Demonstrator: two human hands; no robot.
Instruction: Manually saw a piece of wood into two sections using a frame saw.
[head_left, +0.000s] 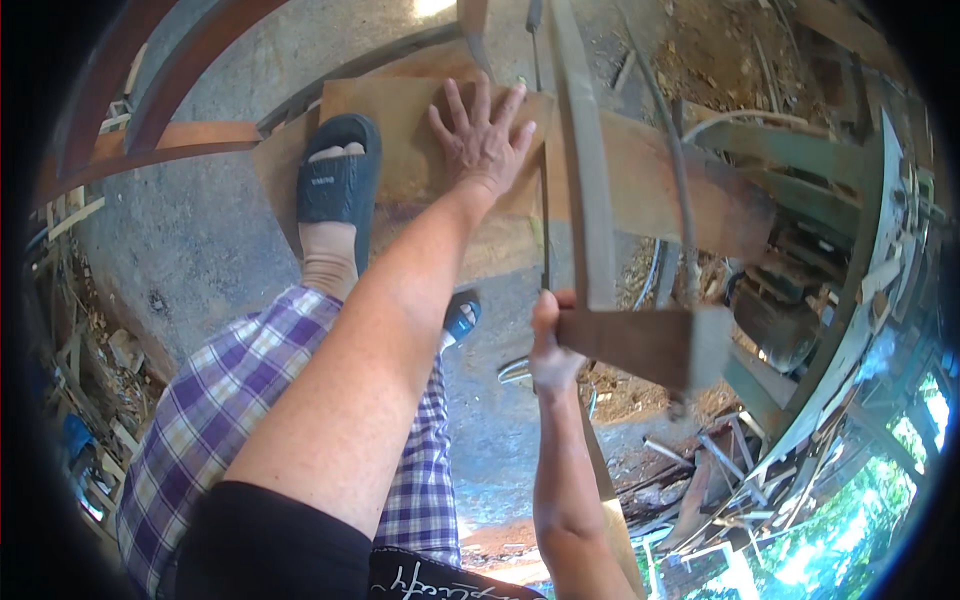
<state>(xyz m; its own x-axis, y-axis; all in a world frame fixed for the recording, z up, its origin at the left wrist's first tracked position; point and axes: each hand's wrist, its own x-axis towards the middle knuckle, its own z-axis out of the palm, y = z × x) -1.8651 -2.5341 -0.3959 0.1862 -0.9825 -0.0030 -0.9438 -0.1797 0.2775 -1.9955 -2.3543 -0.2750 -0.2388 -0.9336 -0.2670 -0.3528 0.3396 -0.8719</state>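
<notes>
Firstly, at 10 o'clock, far out: a curved reddish-brown wooden frame (190,75), over grey concrete floor (180,235).

Item, 10 o'clock, nearer in: one dark sandal (335,203), worn, planted on the board's left end; weight here should steady the piece.

Item, 11 o'clock: flat brown board (395,112), the workpiece, lying beneath foot and palm.

Item, 12 o'clock: left hand (482,148), grip spread, palm down on the board, pinching nothing. Thumb just beside the blade; it would sit more safely drawn toward 10 o'clock, palm pressure kept firm.

Item, 1 o'clock: narrow saw blade (545,225), running 12 to 6 by the board's right edge; depth of cut cannot be told. Long, even strokes in one line would serve best.

Item, 4 o'clock: right hand (554,358), grip closed around the saw's near end, beside the wooden saw frame (588,200). A straight wrist should keep the blade from twisting.

Item, 2 o'clock: brown plank (690,195), its join to the board unclear.

Item, 4 o'clock, outer: heaped wood scraps (720,470).
</notes>
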